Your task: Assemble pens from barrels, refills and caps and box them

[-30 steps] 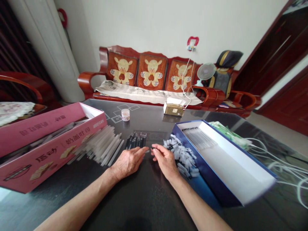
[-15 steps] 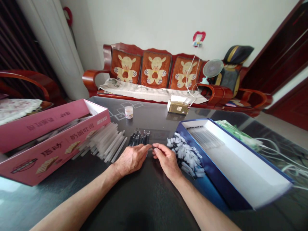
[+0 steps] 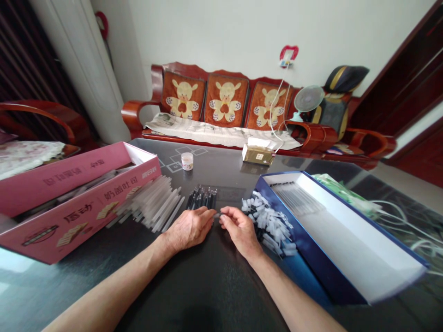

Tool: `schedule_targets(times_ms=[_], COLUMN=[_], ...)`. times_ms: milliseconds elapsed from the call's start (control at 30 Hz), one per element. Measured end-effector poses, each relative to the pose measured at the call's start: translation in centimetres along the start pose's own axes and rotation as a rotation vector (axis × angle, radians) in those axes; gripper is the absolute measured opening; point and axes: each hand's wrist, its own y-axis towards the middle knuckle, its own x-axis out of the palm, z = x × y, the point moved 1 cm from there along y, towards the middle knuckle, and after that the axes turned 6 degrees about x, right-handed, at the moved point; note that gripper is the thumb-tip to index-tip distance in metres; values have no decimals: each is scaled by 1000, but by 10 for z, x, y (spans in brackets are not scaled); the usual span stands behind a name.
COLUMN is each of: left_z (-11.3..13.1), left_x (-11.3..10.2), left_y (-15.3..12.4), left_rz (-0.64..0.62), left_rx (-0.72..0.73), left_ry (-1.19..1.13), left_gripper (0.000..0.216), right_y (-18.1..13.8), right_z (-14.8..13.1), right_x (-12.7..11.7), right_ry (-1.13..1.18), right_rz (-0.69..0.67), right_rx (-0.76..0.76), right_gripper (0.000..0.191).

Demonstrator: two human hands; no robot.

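Note:
My left hand (image 3: 194, 227) is closed, thumb and fingers pinched together over the table. My right hand (image 3: 238, 230) faces it, its thumb and forefinger also in a pinch. Between the fingertips shows a small greyish piece (image 3: 217, 215), too small to name. Just beyond my left hand lie thin black rods (image 3: 201, 197) with pointed tips, like pen refills, partly hidden by the fingers. To the left is a pile of frosted, translucent tubes (image 3: 157, 203). Beside my right hand is a heap of short whitish caps (image 3: 268, 219), some with dark parts.
A pink box (image 3: 104, 203) with more pieces inside stands on the left. The blue box (image 3: 346, 240) at right holds a row of clear, dark-tipped sticks (image 3: 297, 198). Farther back on the dark table are a small jar (image 3: 187, 161) and a tissue box (image 3: 258, 154). White cables (image 3: 398, 212) lie at far right.
The view has shifted slightly. Both hands stay almost in place, fingertips close together, with the small greyish piece now showing a little more between them.

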Motion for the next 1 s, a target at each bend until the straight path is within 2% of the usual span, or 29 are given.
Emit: schedule_targets(times_ms=[300,467,667,900,1000], left_z=[3,4,4,4,4], left_x=[-6,-6,-5,-7,-7], left_y=[2,2,1,2,2], left_rz=[17,16,24,-2,6], left_rx=[18,34,27,47,40], left_ry=[36,38,59,83,83], left_gripper=[28,27,28,30,29], right_y=[-2,-5,-7,-6,-7], right_z=[-8,-16,-16,-19,-18], right_x=[1,1,-1,4,3], right_ry=[7,-99,-70,-194,-186], right_rz=[-35,-20,-80,12,-15], right_rx=[92,53,31,1,4], right_gripper=[32,38,29,41,38])
